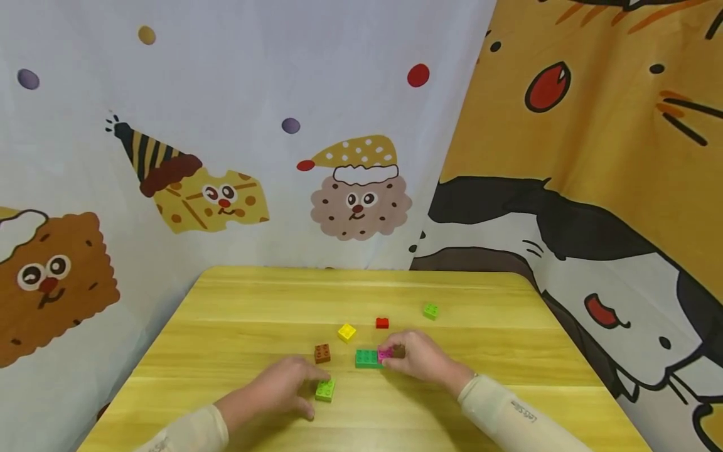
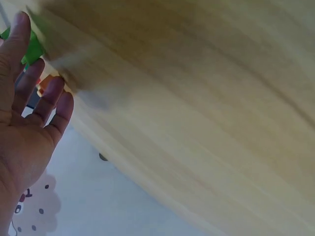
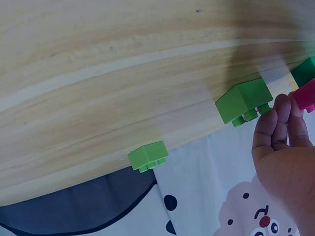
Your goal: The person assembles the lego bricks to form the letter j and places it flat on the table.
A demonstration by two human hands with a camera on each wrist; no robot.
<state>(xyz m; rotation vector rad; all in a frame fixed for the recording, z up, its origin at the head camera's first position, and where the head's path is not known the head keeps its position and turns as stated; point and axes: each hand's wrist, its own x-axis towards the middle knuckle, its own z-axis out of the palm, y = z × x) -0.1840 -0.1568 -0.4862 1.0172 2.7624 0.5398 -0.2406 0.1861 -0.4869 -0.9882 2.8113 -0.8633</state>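
My right hand (image 1: pixel 420 356) pinches a pink brick (image 1: pixel 385 355) between thumb and fingers, at the right end of a long dark green brick (image 1: pixel 367 359). In the right wrist view the pink brick (image 3: pixel 306 94) sits at the fingertips, beside the dark green brick (image 3: pixel 304 73). My left hand (image 1: pixel 282 386) is low over the table, index fingertip at the edge of a lime green brick (image 1: pixel 324 390) and thumb apart from it. From the left wrist, that lime brick (image 2: pixel 33 49) appears partly hidden behind loosely bent fingers.
Around the hands lie a brown brick (image 1: pixel 322 353), a yellow brick (image 1: pixel 347 333), a red brick (image 1: pixel 382 322) and a small lime brick (image 1: pixel 431 311). Another green brick (image 3: pixel 243 101) stands close to my right fingers. A patterned curtain (image 1: pixel 361 251) hangs behind the wooden table (image 1: pixel 254 301).
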